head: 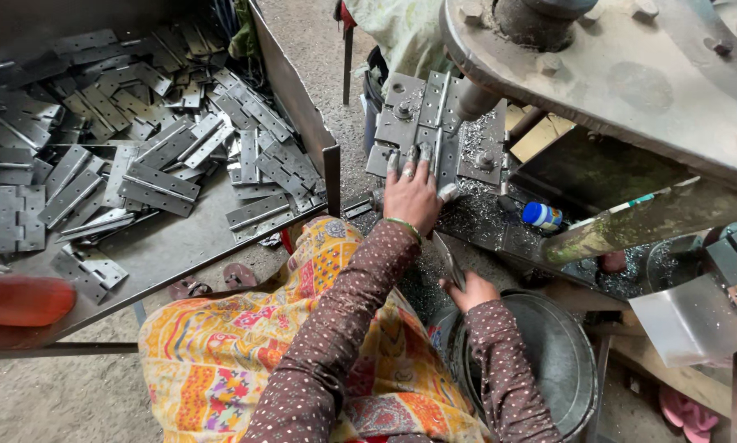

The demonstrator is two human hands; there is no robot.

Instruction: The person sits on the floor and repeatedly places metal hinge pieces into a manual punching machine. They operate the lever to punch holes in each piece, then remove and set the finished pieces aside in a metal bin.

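**Hinge on the drill plate, another in hand**

While metal shavings (pixel 475 209) litter the drill plate (pixel 401 123), the left hand (pixel 412 197) presses spread, unclenched fingers onto an open hinge (pixel 434 107) lying under the drill bit (pixel 471 100). The right hand (pixel 469 291) grips a second hinge (pixel 449 258) above a dark metal tub (pixel 561 361). Left of them, a tray (pixel 163 250) carries heaps of hinges over gritty concrete floor (pixel 73 394). The machine's upper part is cut off, and the tub's contents are too dark to make out.
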